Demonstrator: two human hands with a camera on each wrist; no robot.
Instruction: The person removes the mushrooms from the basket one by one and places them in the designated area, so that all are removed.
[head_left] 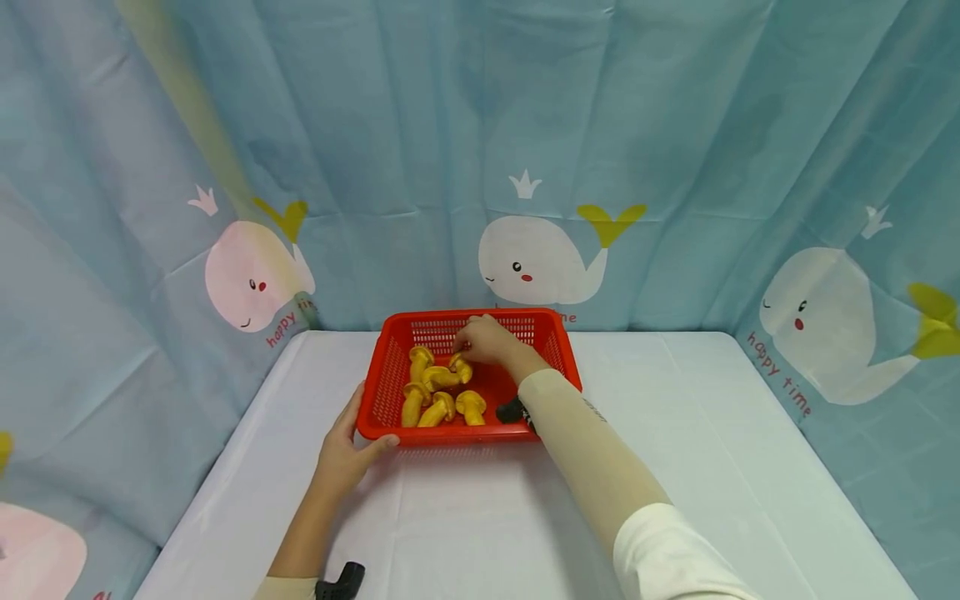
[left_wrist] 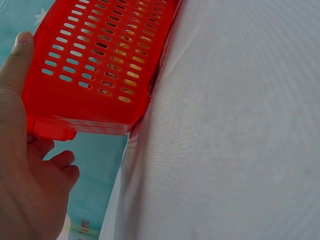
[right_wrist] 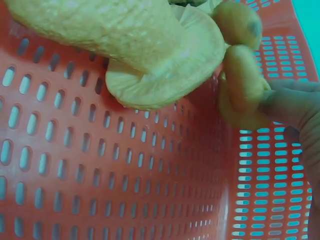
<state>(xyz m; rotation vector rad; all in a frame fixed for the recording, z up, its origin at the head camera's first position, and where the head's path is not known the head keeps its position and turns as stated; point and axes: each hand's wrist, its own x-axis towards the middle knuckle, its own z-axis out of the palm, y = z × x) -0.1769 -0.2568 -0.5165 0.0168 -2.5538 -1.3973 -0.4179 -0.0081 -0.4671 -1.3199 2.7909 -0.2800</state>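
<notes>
A red plastic basket (head_left: 468, 436) with slotted walls sits on the white table. Inside, mostly on its left side, lie several yellow mushrooms (head_left: 471, 406) with thick stems. My left hand (head_left: 347, 454) grips the basket's front left corner, its thumb over the rim; in the left wrist view the other fingers (left_wrist: 62, 159) curl below the rim. My right hand (head_left: 491, 340) reaches into the basket and pinches a mushroom (right_wrist: 244, 82) near the back. A larger mushroom (right_wrist: 165, 65) fills the near part of the right wrist view.
The white table (head_left: 712, 467) extends on both sides of the basket. Close behind and at the sides hangs a blue curtain (head_left: 390, 167) printed with whales. A black strap piece (head_left: 512, 410) on the right wrist hangs over the basket's front part.
</notes>
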